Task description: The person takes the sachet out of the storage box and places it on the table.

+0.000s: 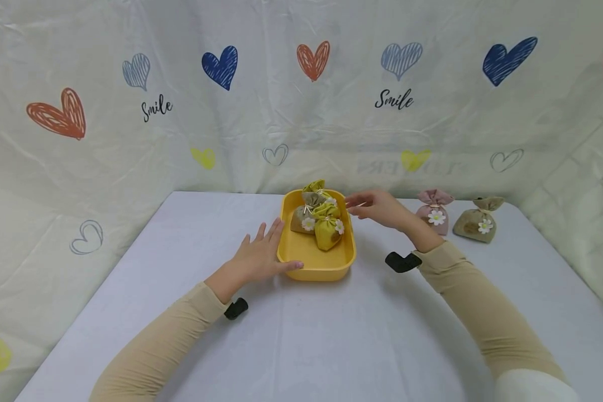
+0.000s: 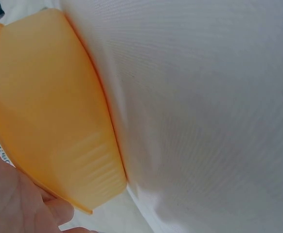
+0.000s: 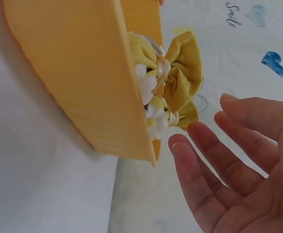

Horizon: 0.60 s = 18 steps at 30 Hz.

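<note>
A yellow plastic basin point(image 1: 311, 274) stands on the table and holds three small drawstring pouches with white flowers. One is a grey-brown pouch point(image 1: 301, 219), in front of it sits a yellow-green pouch point(image 1: 328, 231), and another yellow-green pouch point(image 1: 314, 186) is at the back. My left hand point(image 1: 261, 257) rests on the basin's left rim with its fingers spread, the thumb over the front left corner. Beside the right rim is my right hand point(image 1: 377, 207), fingers loosely bent and nothing in them. The right wrist view shows its fingertips point(image 3: 185, 155) just off the rim.
To the right on the table stand a pink pouch point(image 1: 434, 215) and a brown pouch point(image 1: 477, 223), both with white flowers. A white cloth point(image 1: 301, 123) printed with hearts hangs behind the table's back edge. Dark wrist cameras point(image 1: 402, 262) sit under both sleeves.
</note>
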### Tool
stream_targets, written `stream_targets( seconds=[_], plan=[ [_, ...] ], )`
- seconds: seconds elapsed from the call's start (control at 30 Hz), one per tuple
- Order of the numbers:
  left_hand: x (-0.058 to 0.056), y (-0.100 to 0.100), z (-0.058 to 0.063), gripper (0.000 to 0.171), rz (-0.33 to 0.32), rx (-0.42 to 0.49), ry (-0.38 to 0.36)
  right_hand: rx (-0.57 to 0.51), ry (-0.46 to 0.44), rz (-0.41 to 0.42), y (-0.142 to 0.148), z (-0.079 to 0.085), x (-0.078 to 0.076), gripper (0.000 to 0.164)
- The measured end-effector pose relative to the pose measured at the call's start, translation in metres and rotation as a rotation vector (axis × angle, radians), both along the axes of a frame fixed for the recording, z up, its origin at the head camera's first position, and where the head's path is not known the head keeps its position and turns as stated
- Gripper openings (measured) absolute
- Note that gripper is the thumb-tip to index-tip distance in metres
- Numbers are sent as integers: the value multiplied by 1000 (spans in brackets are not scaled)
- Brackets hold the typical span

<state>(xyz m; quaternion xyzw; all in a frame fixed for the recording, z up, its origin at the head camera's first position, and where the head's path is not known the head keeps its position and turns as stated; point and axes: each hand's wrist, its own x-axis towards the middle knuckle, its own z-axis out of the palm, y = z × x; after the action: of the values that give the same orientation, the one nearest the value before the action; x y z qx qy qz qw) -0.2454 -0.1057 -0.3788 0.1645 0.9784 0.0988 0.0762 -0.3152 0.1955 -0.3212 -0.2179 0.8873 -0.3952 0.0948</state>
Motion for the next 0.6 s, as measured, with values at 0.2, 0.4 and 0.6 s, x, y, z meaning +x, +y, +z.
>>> stream_targets(
  seconds=[0.2, 0.4, 0.6],
  plan=[
    [0, 1, 0, 111, -4, -9, 2, 17, -95, 6, -12, 2, -7, 41],
    [0, 0, 0, 111, -7, -10, -7, 24, -179, -4, -22, 0, -13, 42],
    [0, 0, 0, 111, -2, -3, -3, 46, -189, -8, -30, 0, -17, 47]
  ],
)
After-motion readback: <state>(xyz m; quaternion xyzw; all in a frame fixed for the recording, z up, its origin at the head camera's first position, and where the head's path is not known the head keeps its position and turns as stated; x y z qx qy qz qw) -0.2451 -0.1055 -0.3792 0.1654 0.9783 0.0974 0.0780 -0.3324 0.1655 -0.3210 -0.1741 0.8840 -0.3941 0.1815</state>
